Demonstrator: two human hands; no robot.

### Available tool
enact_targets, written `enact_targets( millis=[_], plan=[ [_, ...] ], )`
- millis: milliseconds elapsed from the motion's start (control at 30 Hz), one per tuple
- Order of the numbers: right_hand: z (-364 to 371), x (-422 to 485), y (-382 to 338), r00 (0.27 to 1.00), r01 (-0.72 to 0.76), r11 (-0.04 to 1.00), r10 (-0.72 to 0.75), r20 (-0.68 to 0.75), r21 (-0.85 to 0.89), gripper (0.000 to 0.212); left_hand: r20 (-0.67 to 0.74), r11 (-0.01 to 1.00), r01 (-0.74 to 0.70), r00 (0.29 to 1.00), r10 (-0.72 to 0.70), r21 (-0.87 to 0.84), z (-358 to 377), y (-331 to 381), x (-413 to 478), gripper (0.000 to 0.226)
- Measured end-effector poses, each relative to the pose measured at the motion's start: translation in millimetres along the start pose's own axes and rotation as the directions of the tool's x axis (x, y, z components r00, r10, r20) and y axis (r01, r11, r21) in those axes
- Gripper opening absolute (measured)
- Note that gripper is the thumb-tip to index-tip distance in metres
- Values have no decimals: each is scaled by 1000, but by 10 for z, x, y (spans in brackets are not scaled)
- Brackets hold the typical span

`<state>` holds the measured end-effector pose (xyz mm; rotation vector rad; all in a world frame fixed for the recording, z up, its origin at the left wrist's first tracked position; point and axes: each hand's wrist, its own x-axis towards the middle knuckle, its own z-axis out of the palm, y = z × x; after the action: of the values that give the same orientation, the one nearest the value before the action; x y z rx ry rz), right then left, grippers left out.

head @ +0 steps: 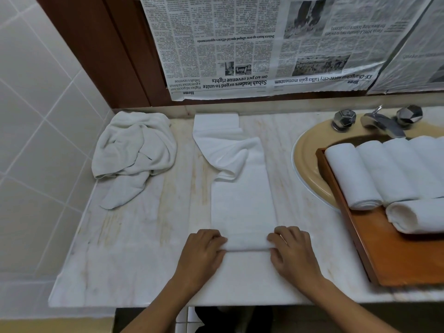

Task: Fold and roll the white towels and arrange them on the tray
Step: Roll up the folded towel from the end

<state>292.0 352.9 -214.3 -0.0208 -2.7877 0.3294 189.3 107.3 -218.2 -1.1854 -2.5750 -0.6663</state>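
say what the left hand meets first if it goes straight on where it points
The left hand grips the rolled end of the towel, so that comes first, then likely its flat strip.

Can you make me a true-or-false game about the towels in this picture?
1. The left hand and right hand both hold the near end of the long folded towel. True.
2. The tray is empty. False: rolled towels lie on it.
3. A crumpled towel lies on the left side of the counter. True.
4. The tray sits on the floor. False: it rests over the sink.
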Motion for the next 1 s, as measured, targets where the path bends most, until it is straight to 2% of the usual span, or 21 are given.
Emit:
enact_targets(
  millis=[167,233,300,367,433,500,567,633,700,767,833,867,933,1000],
  plan=[
    [-16,202,42,985,-160,969,144,100,189,22,59,995,104,993,-104,-1,-12,-4,114,26],
    [-45,276,47,953,-282,914,230,199,292,9,119,988,156,981,-152,-21,-33,-24,160,28],
    [-90,333,47,902,-401,843,295,316,358,13,185,973,221,961,-206,-61,-64,-53,221,30],
    [-128,367,38,855,-495,768,348,385,405,19,238,924,360,916,-323,-131,-133,-52,272,28],
    [-144,383,16,831,-543,708,380,405,450,24,253,833,517,848,-466,-196,-148,-52,275,17],
    [-135,372,-28,816,-568,689,397,421,450,27,246,768,601,796,-553,-221,-135,-27,263,12],
    [-108,355,-70,818,-564,711,412,401,420,26,234,753,624,779,-581,-209,-133,29,250,12],
    [-89,344,-115,858,-504,782,404,318,367,22,202,766,615,787,-582,-188,-124,75,224,14],
    [-48,320,-144,929,-362,901,326,176,240,23,141,804,574,819,-557,-154,-117,78,187,17],
    [-26,290,-175,970,-237,965,229,78,112,29,68,891,439,898,-434,-114,-118,58,151,12],
    [1,258,-211,990,-140,990,139,29,31,35,-10,972,229,973,-229,-49,-110,10,106,11],
    [19,236,-222,994,-107,994,107,17,0,37,-25,988,152,988,-152,-30,-106,-6,82,14],
    [50,183,-226,998,-58,998,57,-8,-38,31,-38,998,63,997,-63,-4,-81,-27,33,22],
    [61,130,-206,999,-27,999,26,-31,-36,21,-30,999,41,999,-41,6,-56,-50,-19,21]
  ],
)
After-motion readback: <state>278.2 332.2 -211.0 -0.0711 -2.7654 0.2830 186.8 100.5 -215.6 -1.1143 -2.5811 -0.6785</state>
